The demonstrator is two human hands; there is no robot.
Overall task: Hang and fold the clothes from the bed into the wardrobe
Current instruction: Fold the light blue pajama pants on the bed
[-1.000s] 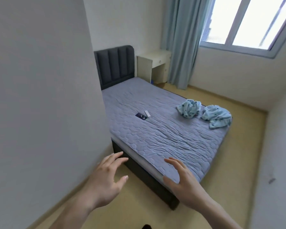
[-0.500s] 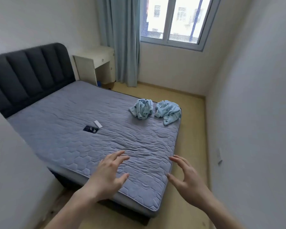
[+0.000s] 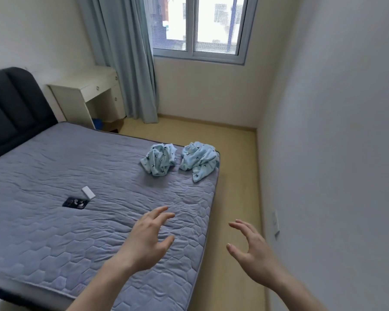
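Two crumpled light-blue garments with small dark prints lie near the far right corner of the bed (image 3: 54, 232): one bundle (image 3: 158, 161) on the left, the other (image 3: 199, 160) at the mattress edge. My left hand (image 3: 148, 241) hovers over the quilted grey mattress, fingers spread and empty. My right hand (image 3: 252, 250) hangs over the floor strip beside the bed, fingers loosely curved, holding nothing. Both hands are well short of the garments. No wardrobe is in view.
A dark phone (image 3: 75, 202) and a small white object (image 3: 88, 192) lie mid-mattress. A dark padded headboard (image 3: 11, 108) stands at left, a cream desk (image 3: 85, 95) and blue-grey curtain (image 3: 130, 63) behind. A narrow wooden floor strip (image 3: 236, 198) runs between bed and right wall.
My view has swung right and come nearer along the bed, away from the near wall. The garments look bigger and closer. Both hands stay raised, spread and empty.
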